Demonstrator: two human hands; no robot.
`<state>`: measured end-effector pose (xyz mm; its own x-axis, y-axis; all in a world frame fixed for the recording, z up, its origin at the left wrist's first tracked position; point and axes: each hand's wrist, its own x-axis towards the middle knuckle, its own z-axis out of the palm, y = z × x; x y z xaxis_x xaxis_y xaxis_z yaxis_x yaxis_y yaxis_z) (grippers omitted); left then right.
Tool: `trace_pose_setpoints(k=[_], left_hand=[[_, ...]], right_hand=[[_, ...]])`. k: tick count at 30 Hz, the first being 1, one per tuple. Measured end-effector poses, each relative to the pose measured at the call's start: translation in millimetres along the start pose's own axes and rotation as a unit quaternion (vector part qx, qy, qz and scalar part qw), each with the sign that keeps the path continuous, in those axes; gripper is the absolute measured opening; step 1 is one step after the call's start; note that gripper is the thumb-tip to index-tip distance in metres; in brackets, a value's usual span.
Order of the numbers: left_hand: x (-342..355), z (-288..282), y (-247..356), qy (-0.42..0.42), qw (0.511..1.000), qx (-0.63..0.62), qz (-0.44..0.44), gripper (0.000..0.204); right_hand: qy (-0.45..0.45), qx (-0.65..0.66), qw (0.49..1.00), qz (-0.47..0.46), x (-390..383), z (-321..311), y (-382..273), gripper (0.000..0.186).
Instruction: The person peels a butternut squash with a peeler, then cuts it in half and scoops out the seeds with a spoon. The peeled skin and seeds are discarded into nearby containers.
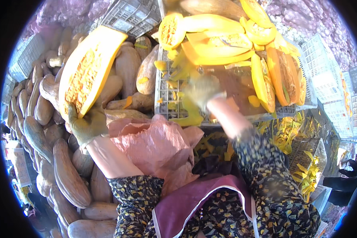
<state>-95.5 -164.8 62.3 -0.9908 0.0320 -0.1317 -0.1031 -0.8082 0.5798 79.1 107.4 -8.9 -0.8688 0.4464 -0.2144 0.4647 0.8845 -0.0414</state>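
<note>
My left hand (87, 126), in a greenish work glove, grips the lower end of a long squash half (87, 69). The cut orange face and stringy seed hollow of that half are turned up, above a heap of whole squashes (127, 67). My gloved right hand (204, 89) is over the left part of a grey plastic crate top (159, 107), beside a wet brown board (240, 83). Motion smears its fingers, and I cannot make out whether it holds anything. Peeled yellow squash pieces (218, 49) lie past it, and a cut half (262, 83) rests to its right.
Whole tan squashes (69, 174) pile up along the left. A pink sack (150, 146) lies between my forearms. Yellow peelings (289, 131) are heaped at the lower right, near stacked white crates (325, 71). Another grey crate (133, 18) stands tilted at the back.
</note>
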Motion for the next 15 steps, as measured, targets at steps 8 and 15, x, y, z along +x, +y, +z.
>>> trace_pose_setpoints(k=[8, 15], left_hand=[[-4.0, 2.8, -3.5, -0.068, 0.998, 0.016, 0.007, 0.046], [-14.0, 10.8, -0.2, -0.055, 0.998, 0.034, 0.022, 0.048]], right_hand=[[-0.105, -0.07, 0.988, 0.086, 67.3, 13.7, 7.5, 0.033], [-0.112, -0.047, 0.992, 0.019, 27.6, 30.2, 5.6, 0.036]])
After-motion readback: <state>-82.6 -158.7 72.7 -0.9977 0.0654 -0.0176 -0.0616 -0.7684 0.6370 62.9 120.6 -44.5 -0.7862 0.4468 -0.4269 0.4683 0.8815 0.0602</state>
